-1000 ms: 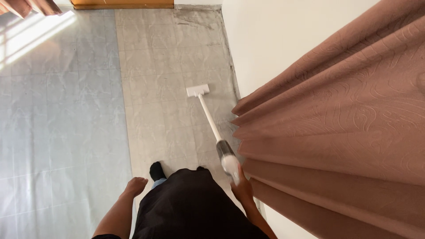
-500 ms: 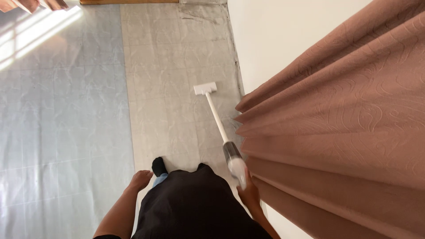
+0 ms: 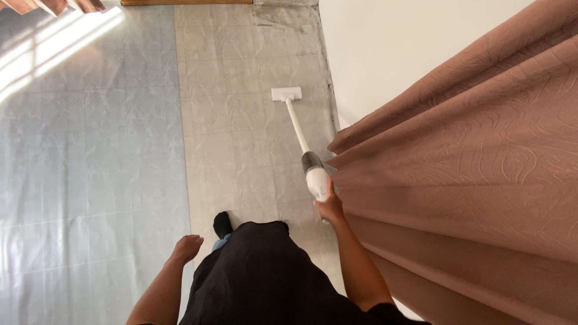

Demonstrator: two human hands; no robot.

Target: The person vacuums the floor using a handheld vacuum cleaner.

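1. Right hand is gripping the handle end of a white stick vacuum, fingers wrapped closed around it; the arm is now reaching well forward, where a second ago it was drawn back close to the body.

2. Vacuum head is sitting flat on the pale tiled floor, further up the strip than before, so the stroke is running outward along the wall side rather than returning.

3. Left hand is hanging loose beside the black skirt, holding nothing, fingers lightly curled and touching no object; it is showing little change across the interval.

4. Edges on the right: the vacuum head is lying near the dark, soiled seam where the floor is meeting the white wall, apart from it but close. The brown curtain is hanging just beside the vacuum body and the gripping hand, and its folds appear to be brushing the wand; contact cannot be confirmed.

5. Edges on the left: the pale strip is bordering a greyer, glossier floor section, with sunlight falling across its far corner.

6. Open room: floor ahead of the head is running free up to a wooden skirting at the top of view, and the whole left side is offering wide space for sweeping. One black-socked foot is standing behind the wand's line.
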